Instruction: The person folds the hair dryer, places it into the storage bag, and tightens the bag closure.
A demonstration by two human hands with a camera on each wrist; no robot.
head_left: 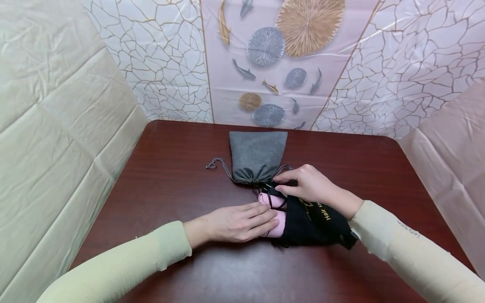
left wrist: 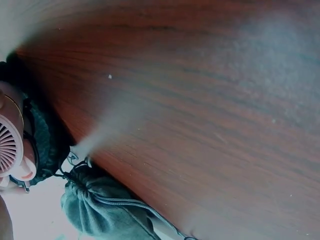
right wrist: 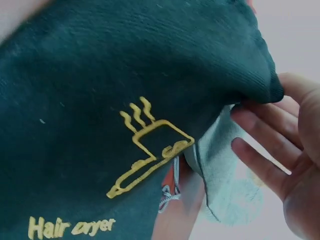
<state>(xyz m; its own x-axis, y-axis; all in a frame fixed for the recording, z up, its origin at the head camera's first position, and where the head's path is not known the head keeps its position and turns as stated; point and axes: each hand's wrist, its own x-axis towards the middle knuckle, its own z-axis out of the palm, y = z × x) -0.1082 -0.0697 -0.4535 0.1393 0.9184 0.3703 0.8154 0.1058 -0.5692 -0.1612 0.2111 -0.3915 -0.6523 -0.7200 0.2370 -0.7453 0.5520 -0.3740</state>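
Note:
A pink hair dryer (head_left: 279,225) lies partly inside a black drawstring bag (head_left: 318,229) marked with gold hair dryer lettering. My left hand (head_left: 238,221) rests on the dryer's exposed end with its fingers extended. At the upper side of the bag's mouth, my right hand (head_left: 308,183) pinches the cloth edge between thumb and fingers. The right wrist view shows this grip close up, with the hand (right wrist: 305,145) at the bag's corner. In the left wrist view, the dryer's round vent grille (left wrist: 7,145) faces out of the bag. The dryer's other end is hidden in the cloth.
A grey drawstring pouch (head_left: 257,153) lies just beyond the black bag, its cord (head_left: 221,164) trailing left. Everything sits on a dark red-brown wooden table (head_left: 163,176). Patterned cloth walls (head_left: 170,54) stand behind and at both sides.

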